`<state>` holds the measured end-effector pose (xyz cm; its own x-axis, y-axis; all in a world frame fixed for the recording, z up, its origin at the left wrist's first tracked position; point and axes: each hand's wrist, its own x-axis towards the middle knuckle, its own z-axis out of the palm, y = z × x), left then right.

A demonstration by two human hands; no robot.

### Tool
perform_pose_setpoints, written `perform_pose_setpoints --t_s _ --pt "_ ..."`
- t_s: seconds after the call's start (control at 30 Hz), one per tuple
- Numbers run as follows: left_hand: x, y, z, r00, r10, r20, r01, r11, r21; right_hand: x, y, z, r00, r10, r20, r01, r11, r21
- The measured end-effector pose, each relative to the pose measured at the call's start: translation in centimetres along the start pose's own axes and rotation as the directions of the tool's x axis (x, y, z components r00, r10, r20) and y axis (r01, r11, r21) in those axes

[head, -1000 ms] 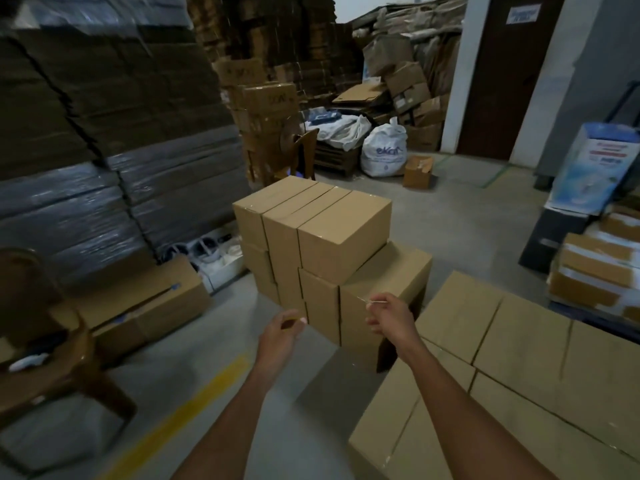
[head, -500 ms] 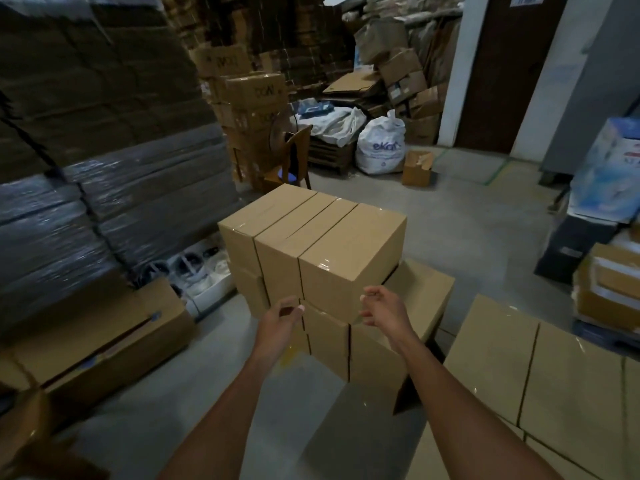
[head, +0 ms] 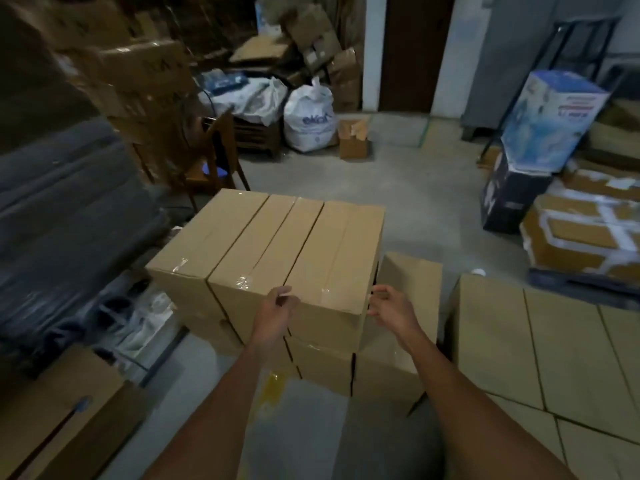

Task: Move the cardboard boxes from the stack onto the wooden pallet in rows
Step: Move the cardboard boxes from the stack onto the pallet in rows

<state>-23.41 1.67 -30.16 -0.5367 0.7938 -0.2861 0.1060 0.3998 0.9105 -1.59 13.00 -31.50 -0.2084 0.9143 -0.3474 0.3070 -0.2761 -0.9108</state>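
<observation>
A stack of plain brown cardboard boxes (head: 322, 368) stands on the floor in front of me, with three taped boxes side by side on its top layer. My left hand (head: 277, 310) reaches the front left corner of the rightmost top box (head: 339, 258), fingers loosely bent at the seam with its neighbour. At that box's front right edge my right hand (head: 389, 306) has its fingertips against the side. Neither hand visibly grips. Rows of like boxes (head: 554, 358) lie flat at the right; what they rest on is hidden.
Wrapped flat cardboard bundles (head: 69, 220) wall off the left. A wooden chair (head: 214, 157), a white sack (head: 310, 123) and a small open carton (head: 353, 136) stand behind the stack. A blue printed box (head: 550, 123) sits at the right, a large carton (head: 59, 417) at the bottom left.
The view has come closer to the stack. Both hands have moved forward and up from in front of the boxes to the front corners of the rightmost top box.
</observation>
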Motion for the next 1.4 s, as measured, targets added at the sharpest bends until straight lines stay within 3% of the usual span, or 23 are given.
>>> perform_pose_setpoints --t_s 0.27,0.6,0.77,1.0,1.2,1.4 --pt "11.6 -0.7 1.2 0.994 -0.047 0.096 0.036 0.993 0.109 9.6 1.0 3.3 0.990 0.127 -0.066 -0.126 0.992 0.010" --pt "24.0 -4.0 5.0 0.988 -0.140 0.060 0.124 0.968 0.218 23.6 6.7 7.1 0.970 0.214 -0.120 -0.218 0.975 -0.028" --pt "27.7 -4.7 6.6 0.983 -0.180 0.044 0.166 0.963 0.213 24.8 8.1 7.2 0.971 0.215 -0.103 -0.219 0.976 -0.021" --pt "31.7 -4.5 7.9 0.989 -0.145 0.029 0.125 0.924 0.360 25.4 8.8 5.4 0.979 0.195 -0.058 -0.195 0.981 0.010" --pt "33.0 -4.0 7.9 0.924 -0.333 0.187 0.256 0.904 0.343 25.2 9.3 4.4 0.979 0.198 -0.040 -0.195 0.978 0.069" --pt "32.7 -4.0 8.4 0.899 -0.311 0.310 0.247 0.942 0.228 25.1 9.5 3.3 0.957 0.284 -0.054 -0.271 0.945 0.183"
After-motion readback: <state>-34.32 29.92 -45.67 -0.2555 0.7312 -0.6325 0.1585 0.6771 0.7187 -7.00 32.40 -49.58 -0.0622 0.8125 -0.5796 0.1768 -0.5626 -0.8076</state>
